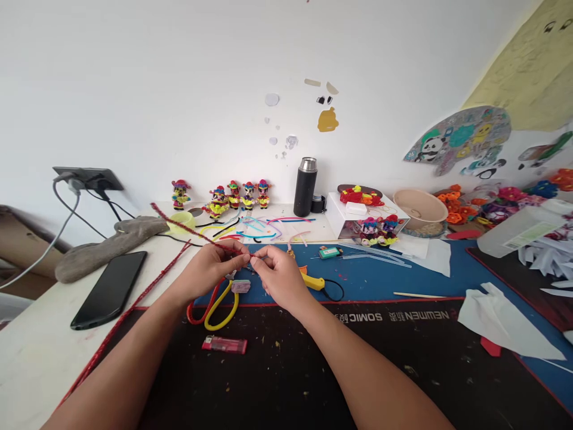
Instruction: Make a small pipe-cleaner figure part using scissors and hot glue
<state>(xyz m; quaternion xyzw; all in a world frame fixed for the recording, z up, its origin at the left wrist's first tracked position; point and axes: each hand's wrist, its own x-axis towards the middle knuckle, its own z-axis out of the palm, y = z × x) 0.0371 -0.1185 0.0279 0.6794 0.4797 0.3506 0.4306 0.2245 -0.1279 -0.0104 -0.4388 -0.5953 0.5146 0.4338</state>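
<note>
Pinched in both hands is a dark red pipe cleaner (179,226), its free end sticking up and to the left past my left hand (220,263). The fingertips of my right hand (280,276) close on its other end, almost touching the left fingertips. Just below the hands lie scissors (224,319) with red and yellow handles, their blades mostly hidden. A small pale purple block (242,286) rests by them. Behind my right wrist is a yellow-handled tool (314,282), partly covered. More dark red pipe cleaners (142,294) stretch along my left forearm.
A pink lighter (224,344) lies on the black mat (268,388). At left are a phone (110,289) and a grey driftwood-like piece (110,245). Several small figures (233,194), a black flask (305,188) and a white box (333,221) stand along the wall. White paper (501,316) lies right.
</note>
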